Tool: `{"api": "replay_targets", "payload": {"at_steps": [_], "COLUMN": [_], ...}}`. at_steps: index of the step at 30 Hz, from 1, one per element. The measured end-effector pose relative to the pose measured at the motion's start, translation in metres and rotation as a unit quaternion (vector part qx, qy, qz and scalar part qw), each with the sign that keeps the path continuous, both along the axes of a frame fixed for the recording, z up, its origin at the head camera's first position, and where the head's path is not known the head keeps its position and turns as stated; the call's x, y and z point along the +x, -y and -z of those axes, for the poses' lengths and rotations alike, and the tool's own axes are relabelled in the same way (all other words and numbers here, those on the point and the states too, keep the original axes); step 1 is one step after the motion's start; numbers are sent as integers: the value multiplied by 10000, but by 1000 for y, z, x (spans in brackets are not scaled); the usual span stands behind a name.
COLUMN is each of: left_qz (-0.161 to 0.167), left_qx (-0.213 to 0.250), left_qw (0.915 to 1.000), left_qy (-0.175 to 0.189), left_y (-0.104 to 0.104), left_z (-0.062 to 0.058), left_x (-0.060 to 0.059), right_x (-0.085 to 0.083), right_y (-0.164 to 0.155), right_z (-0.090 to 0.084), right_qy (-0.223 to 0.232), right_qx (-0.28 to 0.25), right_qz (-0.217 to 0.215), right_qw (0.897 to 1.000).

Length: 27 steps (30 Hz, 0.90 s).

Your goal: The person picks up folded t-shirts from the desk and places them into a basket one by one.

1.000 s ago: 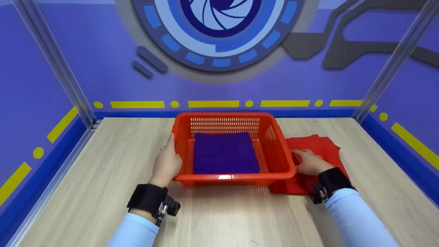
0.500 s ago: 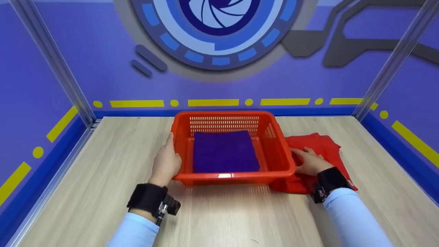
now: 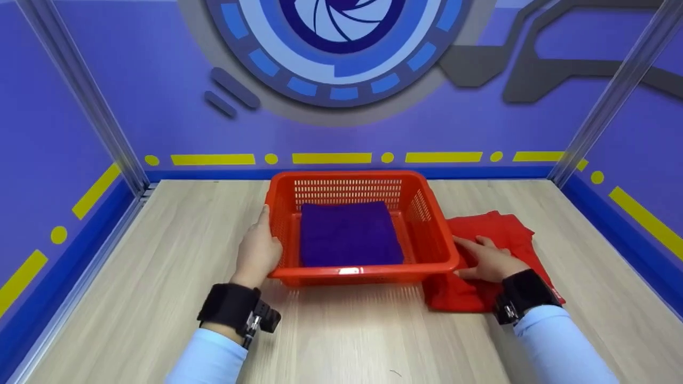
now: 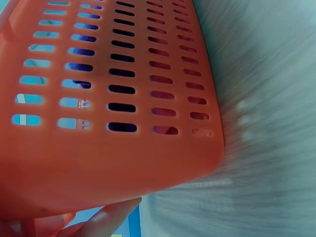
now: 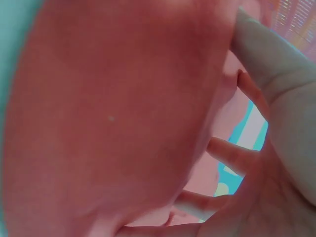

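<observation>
Your left hand (image 3: 259, 253) pinches the left rim of the basket (image 3: 405, 271), thumb over it. Purple cloth (image 3: 349, 234) flat inside. Beside it on the bench (image 3: 341, 336), red cloth (image 3: 453, 296), pinched by your right hand (image 3: 490, 262), fingers spread.

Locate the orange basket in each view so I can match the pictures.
Head: the orange basket stands around the centre.
Left wrist: its outer wall fills the left and centre.
Right wrist: apparently just a slotted patch, top right corner.
Shared landmark: its slot rows.
</observation>
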State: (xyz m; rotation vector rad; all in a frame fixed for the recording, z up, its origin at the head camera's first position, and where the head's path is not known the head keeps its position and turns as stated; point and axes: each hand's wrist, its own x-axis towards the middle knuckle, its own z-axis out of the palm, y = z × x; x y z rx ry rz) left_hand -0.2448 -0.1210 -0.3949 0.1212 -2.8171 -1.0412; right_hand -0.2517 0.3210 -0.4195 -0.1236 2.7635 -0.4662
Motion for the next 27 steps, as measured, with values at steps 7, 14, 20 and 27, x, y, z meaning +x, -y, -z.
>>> {"api": "replay_targets", "payload": {"at_steps": [7, 14, 20, 27], "left_qz": [-23, -20, 1, 27], "left_qx": [55, 69, 83, 62], "left_qw": [9999, 9998, 9998, 9999], "left_qy": [82, 169, 156, 107], "left_y": [0, 2, 2, 1], "left_z": [0, -1, 0, -1], "left_x": [-1, -1, -1, -1], "right_x": [22, 48, 67, 94], "right_y": [-2, -3, -3, 3], "right_z": [2, 4, 6, 7], "right_qy": [-78, -271, -266, -337], "right_qx": [83, 279, 495, 602], "right_qz": [8, -277, -276, -323], "right_qw": [9999, 9989, 9980, 9971]}}
